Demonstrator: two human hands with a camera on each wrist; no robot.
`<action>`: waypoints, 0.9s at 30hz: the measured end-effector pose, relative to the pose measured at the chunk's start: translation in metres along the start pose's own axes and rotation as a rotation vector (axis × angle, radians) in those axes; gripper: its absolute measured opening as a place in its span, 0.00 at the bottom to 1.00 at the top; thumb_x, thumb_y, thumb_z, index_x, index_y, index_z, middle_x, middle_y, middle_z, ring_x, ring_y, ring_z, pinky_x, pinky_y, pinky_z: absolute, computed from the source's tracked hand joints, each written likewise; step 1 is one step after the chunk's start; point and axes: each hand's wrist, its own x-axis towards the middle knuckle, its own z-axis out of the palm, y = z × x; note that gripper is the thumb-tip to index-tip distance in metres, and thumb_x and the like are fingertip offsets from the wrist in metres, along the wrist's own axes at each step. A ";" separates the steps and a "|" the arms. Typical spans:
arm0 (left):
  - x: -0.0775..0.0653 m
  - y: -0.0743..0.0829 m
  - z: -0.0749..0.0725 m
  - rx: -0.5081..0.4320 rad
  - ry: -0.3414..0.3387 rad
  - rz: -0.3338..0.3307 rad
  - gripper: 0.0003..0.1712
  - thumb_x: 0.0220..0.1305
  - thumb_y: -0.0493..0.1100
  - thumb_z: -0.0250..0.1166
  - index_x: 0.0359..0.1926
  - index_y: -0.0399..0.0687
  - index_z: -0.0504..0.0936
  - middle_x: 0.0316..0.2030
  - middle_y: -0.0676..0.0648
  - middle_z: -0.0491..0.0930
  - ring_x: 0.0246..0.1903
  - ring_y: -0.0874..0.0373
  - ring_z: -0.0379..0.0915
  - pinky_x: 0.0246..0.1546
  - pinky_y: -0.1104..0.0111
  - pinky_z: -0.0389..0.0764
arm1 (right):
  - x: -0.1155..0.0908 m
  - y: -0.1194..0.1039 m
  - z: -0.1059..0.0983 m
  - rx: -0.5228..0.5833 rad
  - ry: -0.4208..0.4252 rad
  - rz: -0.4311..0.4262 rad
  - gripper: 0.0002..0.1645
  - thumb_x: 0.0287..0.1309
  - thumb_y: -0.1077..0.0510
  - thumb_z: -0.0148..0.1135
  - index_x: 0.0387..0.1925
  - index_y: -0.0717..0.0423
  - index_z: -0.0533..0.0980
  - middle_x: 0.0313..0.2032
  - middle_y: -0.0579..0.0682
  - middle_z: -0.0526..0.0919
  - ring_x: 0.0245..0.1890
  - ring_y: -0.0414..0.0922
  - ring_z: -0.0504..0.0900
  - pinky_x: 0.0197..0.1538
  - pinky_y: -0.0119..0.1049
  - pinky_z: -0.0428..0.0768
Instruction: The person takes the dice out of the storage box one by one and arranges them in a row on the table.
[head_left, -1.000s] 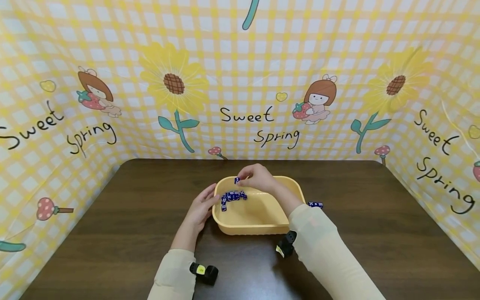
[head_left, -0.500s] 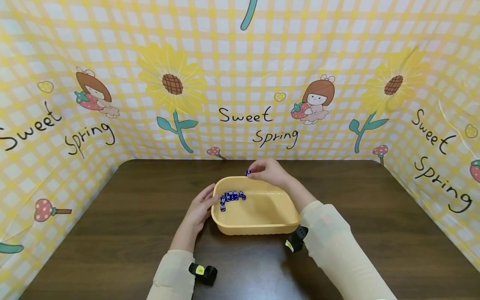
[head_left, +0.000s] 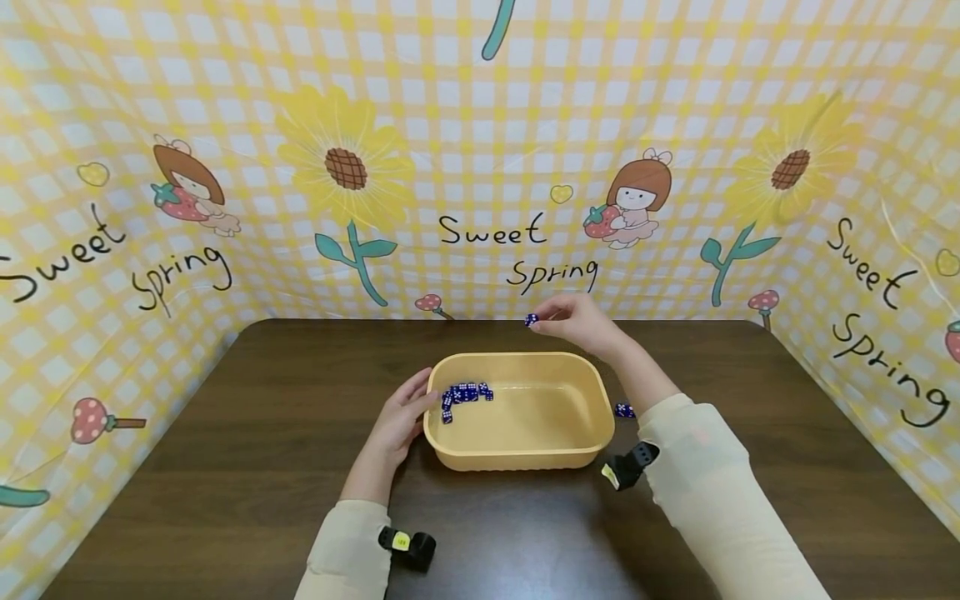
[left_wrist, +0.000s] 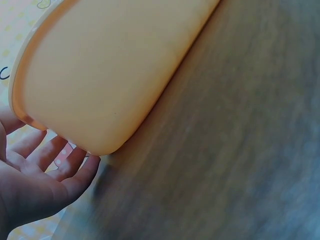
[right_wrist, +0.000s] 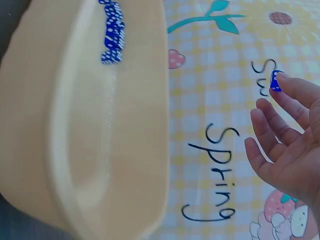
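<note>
A blue die with white dots is pinched between thumb and forefinger of my right hand, raised beyond the back rim of the yellow plastic bin. In the right wrist view the other fingers of that hand are spread and loosely bent below the die. My left hand holds the bin's left end, thumb over the rim and fingertips against the outer wall. Inside the bin, several blue dice lie clustered at the left, along the back and side.
More blue dice sit on the dark wooden table just right of the bin, partly behind the right forearm. A yellow checked cloth with printed flowers hangs around the back and sides. Each wrist wears a black camera.
From over the bin's back left part, my right hand has moved right, up and past the back rim, still pinching the die. The left hand and bin stay put.
</note>
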 end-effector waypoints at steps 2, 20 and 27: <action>0.000 0.000 0.000 -0.002 -0.002 0.000 0.28 0.60 0.35 0.52 0.62 0.46 0.58 0.59 0.43 0.58 0.54 0.50 0.58 0.47 0.55 0.63 | -0.002 0.000 -0.007 -0.008 0.018 -0.005 0.10 0.47 0.62 0.62 0.33 0.65 0.78 0.31 0.54 0.77 0.30 0.47 0.76 0.36 0.37 0.72; -0.001 0.001 0.001 -0.014 0.009 -0.011 0.27 0.59 0.36 0.53 0.61 0.48 0.60 0.59 0.44 0.59 0.55 0.50 0.57 0.48 0.55 0.62 | -0.045 0.042 -0.063 0.001 0.134 0.132 0.18 0.48 0.57 0.62 0.37 0.69 0.74 0.33 0.51 0.77 0.35 0.43 0.74 0.41 0.38 0.71; -0.001 0.001 0.000 -0.029 -0.002 -0.007 0.28 0.60 0.35 0.53 0.62 0.46 0.58 0.60 0.44 0.58 0.55 0.49 0.56 0.48 0.54 0.62 | -0.061 0.054 -0.076 -0.063 0.152 0.139 0.19 0.48 0.56 0.62 0.37 0.69 0.74 0.34 0.52 0.77 0.33 0.41 0.74 0.40 0.39 0.72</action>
